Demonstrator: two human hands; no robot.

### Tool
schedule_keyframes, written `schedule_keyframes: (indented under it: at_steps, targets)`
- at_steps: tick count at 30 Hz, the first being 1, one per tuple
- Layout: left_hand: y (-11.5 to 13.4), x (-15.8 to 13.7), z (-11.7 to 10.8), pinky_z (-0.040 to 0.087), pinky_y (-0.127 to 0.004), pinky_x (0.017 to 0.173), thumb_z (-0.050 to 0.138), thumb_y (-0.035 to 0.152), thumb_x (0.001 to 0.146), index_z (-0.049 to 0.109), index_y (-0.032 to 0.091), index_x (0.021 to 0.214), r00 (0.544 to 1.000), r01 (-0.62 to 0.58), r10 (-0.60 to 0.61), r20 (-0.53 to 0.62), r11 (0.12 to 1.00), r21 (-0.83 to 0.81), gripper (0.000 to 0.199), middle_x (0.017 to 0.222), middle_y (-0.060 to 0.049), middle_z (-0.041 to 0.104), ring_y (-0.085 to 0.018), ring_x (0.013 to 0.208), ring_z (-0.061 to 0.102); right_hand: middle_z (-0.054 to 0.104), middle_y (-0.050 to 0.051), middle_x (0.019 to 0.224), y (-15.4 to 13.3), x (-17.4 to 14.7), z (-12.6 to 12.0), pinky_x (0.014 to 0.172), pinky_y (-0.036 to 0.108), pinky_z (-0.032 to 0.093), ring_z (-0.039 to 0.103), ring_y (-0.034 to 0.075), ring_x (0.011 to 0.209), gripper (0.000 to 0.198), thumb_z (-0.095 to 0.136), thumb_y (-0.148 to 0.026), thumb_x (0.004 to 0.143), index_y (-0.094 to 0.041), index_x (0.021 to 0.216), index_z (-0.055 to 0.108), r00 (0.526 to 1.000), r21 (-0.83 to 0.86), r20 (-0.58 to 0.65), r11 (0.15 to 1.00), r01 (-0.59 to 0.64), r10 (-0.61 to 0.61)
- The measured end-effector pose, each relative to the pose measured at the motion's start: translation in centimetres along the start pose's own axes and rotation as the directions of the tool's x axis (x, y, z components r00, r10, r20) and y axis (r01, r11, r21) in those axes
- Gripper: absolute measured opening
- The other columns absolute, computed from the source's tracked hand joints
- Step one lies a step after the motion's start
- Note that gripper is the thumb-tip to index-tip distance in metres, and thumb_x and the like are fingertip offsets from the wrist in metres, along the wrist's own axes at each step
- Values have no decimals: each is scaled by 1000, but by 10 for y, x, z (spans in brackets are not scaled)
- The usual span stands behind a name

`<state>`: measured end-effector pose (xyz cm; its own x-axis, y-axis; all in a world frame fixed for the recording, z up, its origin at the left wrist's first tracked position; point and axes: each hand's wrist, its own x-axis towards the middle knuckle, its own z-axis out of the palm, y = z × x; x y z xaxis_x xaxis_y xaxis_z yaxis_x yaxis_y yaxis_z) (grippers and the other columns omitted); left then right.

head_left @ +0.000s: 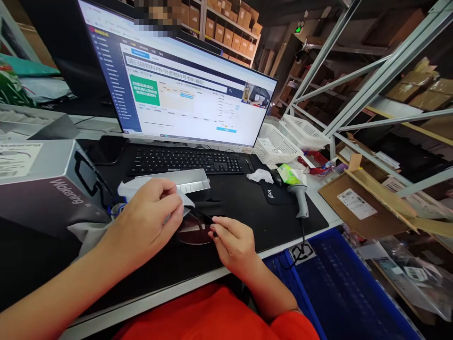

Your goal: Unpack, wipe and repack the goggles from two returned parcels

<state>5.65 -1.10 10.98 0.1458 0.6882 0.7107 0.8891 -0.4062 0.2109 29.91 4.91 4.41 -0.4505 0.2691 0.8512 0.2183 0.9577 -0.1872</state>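
My right hand (235, 242) pinches the dark frame of a pair of sunglasses (194, 231), with a brown tinted lens showing below it. My left hand (152, 215) is closed on a thin white cloth (186, 198) or tissue, whose corner reaches toward the sunglasses. Whether the cloth touches the lens I cannot tell. Just behind my hands lies an open silver box (194, 181), long and narrow. Under my left forearm shows a pale grey pouch (88, 233), partly hidden.
A large grey box (46, 203) stands at the left. Behind are a keyboard (187, 160) and a monitor (191, 94). To the right lie a barcode scanner (300, 198), crumpled tissue (261, 176) and white baskets (276, 147). A blue crate (343, 283) sits below the desk edge.
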Motion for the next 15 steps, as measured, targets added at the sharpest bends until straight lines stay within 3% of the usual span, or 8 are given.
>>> schedule_keyframes:
  at_steps: [4,7,9,13,15]
  targets:
    - [-10,29,-11,47,-35,74,42,36,107,57,22,78,992,-20,29,122,997,-73,36,96,-5,56,-18,83,56,85,13,108,-4,12,-2,87,30,73,85,20,98,17,63,-10,105,-19,114,74,999,-69,-37,998,9,-11]
    - [-19,50,-19,48,-34,70,42,43,103,63,23,74,961,-20,56,271,991,-134,41,92,-6,58,-19,77,57,86,11,107,-5,18,-9,86,28,72,84,19,96,17,61,-12,107,-19,109,76,999,-94,31,995,41,-38]
    - [-21,60,-20,49,-33,67,44,45,100,64,24,71,902,0,82,423,982,-190,41,90,-6,60,-18,74,57,86,10,108,-6,19,-13,85,27,71,84,18,93,20,59,-15,109,-20,107,78,995,-104,102,994,17,-6]
    - [-16,72,-6,46,-32,60,48,44,94,64,26,68,718,46,167,676,957,-286,35,86,-6,63,-18,66,57,85,9,115,-10,16,-11,89,28,71,83,18,99,25,58,-23,110,-25,105,82,966,41,215,987,-156,143]
    - [-11,77,2,44,-32,59,48,45,94,64,26,68,687,51,181,704,954,-294,36,85,-6,63,-19,66,57,85,9,114,-12,12,-7,88,30,71,83,19,98,23,61,-25,109,-25,103,83,954,126,184,957,-261,236]
